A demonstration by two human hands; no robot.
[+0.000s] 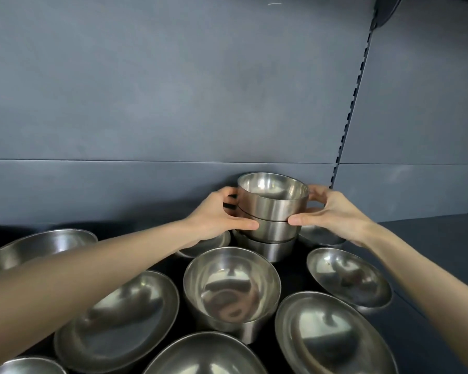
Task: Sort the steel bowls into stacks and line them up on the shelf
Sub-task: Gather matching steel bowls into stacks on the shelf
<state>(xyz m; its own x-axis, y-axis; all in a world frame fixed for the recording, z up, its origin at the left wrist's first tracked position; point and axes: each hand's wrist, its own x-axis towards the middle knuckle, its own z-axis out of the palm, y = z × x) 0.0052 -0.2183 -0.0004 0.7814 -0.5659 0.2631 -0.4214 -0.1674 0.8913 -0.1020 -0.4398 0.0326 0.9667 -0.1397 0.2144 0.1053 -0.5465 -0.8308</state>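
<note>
Stack of steel bowls [270, 211], upright at the rear of the shelf [430, 238] just before the back panel [173, 103], clasped on opposite flanks by the left hand [222, 211] and right hand [333, 211], both equally near; loose bowls [231, 284] crowd the front.

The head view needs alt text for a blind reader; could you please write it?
The left hand and right hand grip a stack of small steel bowls at the back of a dark shelf by a grey wall. Loose in front lie wider steel bowls.
</note>
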